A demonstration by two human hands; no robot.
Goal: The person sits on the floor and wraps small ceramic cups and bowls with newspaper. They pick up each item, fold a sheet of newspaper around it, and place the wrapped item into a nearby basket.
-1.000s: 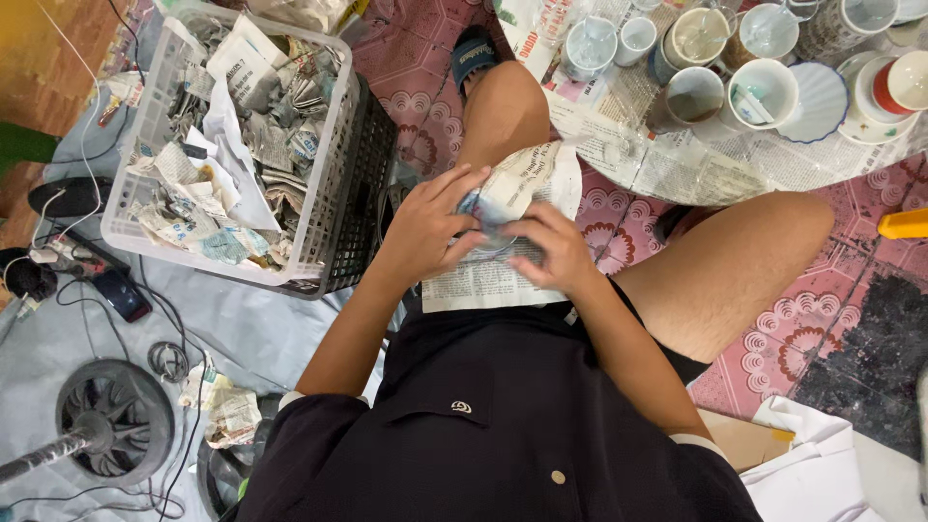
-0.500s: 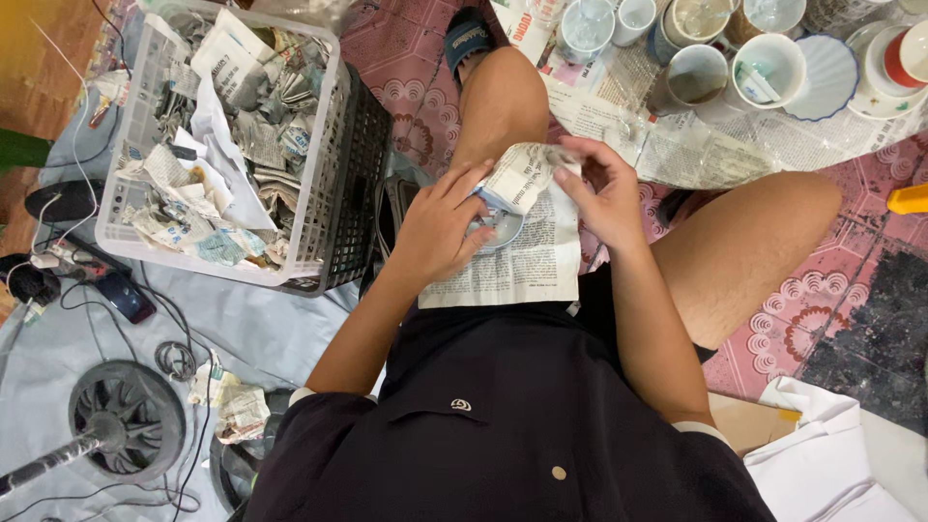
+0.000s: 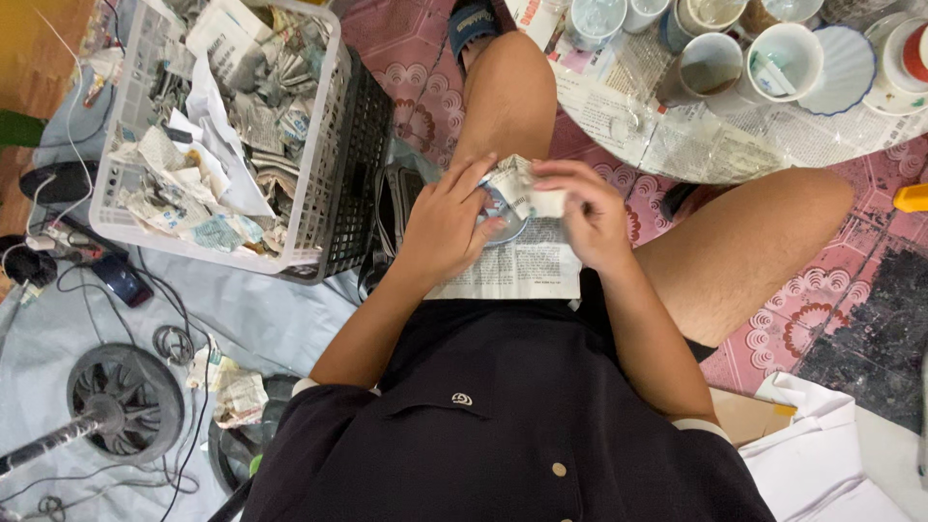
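I sit with a sheet of newspaper point(image 3: 522, 271) spread over my lap. My left hand point(image 3: 447, 224) cups a small round dish point(image 3: 498, 215) with a blue rim, partly covered by crumpled newspaper. My right hand point(image 3: 585, 208) pinches the folded paper point(image 3: 527, 188) over the dish's top. Both hands meet above my left thigh. Most of the dish is hidden by fingers and paper.
A white plastic crate point(image 3: 319, 145) full of crumpled newspaper stands at left, a black crate point(image 3: 362, 164) beside it. A round table point(image 3: 677, 145) covered in newspaper holds several cups and saucers at top right. A fan base point(image 3: 126, 401) and cables lie at lower left.
My hands have turned the wrapped dish and folded more paper over it. The right hand moved from the far side of the bundle down onto its top.
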